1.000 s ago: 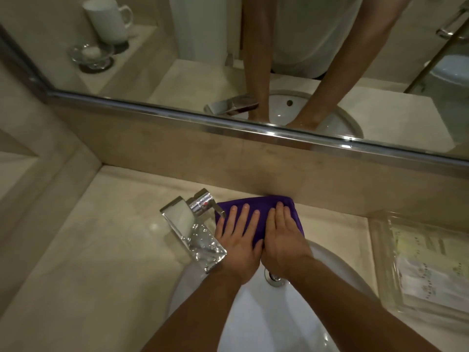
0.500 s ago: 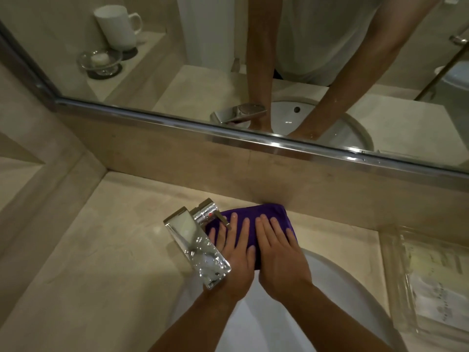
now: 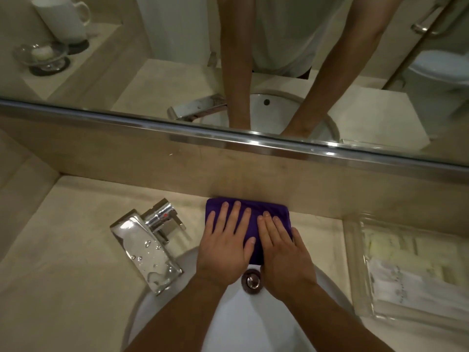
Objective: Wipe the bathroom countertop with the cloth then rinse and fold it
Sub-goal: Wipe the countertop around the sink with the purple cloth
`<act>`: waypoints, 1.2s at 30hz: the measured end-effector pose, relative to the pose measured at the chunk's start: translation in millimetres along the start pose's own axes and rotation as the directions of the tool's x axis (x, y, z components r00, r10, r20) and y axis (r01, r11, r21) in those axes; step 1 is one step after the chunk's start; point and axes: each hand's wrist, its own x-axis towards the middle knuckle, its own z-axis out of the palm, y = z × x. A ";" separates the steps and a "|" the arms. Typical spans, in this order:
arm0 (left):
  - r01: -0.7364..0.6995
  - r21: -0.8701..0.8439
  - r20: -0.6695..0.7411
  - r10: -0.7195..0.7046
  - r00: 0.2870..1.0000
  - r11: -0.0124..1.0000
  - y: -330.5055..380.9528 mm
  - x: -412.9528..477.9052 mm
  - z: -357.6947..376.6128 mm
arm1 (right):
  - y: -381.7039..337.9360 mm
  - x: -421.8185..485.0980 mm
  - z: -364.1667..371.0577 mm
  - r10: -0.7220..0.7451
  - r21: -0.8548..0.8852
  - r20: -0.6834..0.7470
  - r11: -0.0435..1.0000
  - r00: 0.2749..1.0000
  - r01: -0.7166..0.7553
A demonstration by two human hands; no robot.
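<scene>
A: Purple cloth (image 3: 266, 205), what's the grip like?

B: No real grip. L hand (image 3: 223, 252) & R hand (image 3: 284, 255) lie flat on top, side by side, fingers straight, pressing down. Nothing is curled round it.

A: Where does the cloth sit?

B: On the surface (image 3: 63, 250), in the thin strip behind the sink (image 3: 253, 323). Far edge touches the back wall (image 3: 177, 171). Near end looks like it hangs a bit over the sink rim, just above the drain (image 3: 251, 279).

A: It looks like a neat block.

B: Yep, prob. folded already. So I think this is the last bit: squash the fold flat. Could be a wipe along the back strip tho, can't tell.

A: How to do it well?

B: Push w/ whole flat hands, not just fingertips. Smooth from the middle out so no bumps are left. Line the edges up w/ the wall. Don't pull it toward you, b/c it may slip into the sink.

A: Anything close by?

B: Shiny wet tap (image 3: 144, 247) is near the L hand. Watch its little handle (image 3: 175, 224). Clear tray (image 3: 352, 250) sits well apart, on the R side. Above the wall runs the mirror (image 3: 152, 72), & it shows a cup (image 3: 63, 19) and a glass dish (image 3: 40, 54).
</scene>
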 end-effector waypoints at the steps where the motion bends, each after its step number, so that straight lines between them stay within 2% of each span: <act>1: -0.011 -0.003 0.013 0.011 1.000 1.000 7.5 1.9 0.4 | 7.8 -3.5 3.4 0.015 0.001 -0.021 1.000 1.000 -0.015; 7: -0.058 0.004 0.082 0.058 0.995 0.998 48.2 9.6 -1.1 | 42.0 -22.8 13.0 0.095 -0.022 -0.052 0.995 0.994 -0.096; 10: -0.120 0.016 0.135 0.117 0.984 0.993 67.6 14.7 -5.3 | 53.2 -37.0 14.1 0.143 -0.034 -0.014 0.989 0.990 -0.143; 16: -0.177 0.028 0.193 0.169 0.967 0.984 87.9 14.2 -10.0 | 66.7 -54.3 6.8 0.185 -0.027 -0.026 0.982 0.982 -0.186; 21: -0.205 0.005 0.246 0.198 0.949 0.979 73.6 5.9 -14.8 | 58.4 -51.8 -7.6 0.174 0.036 0.093 0.983 0.980 -0.178; 26: -0.063 0.004 0.206 0.060 0.977 0.998 44.8 -20.3 -13.3 | 27.7 -34.1 -10.3 0.041 0.073 0.100 0.996 0.994 -0.049; 29: 0.056 0.026 0.170 -0.059 0.984 0.998 17.9 -45.4 -9.8 | -1.1 -21.2 -2.9 -0.075 0.095 0.056 0.993 0.996 0.069; 36: 0.296 0.018 0.157 -0.295 0.942 0.955 -14.8 -86.0 -7.9 | -54.2 -9.0 5.4 -0.221 0.060 0.055 0.974 0.974 0.218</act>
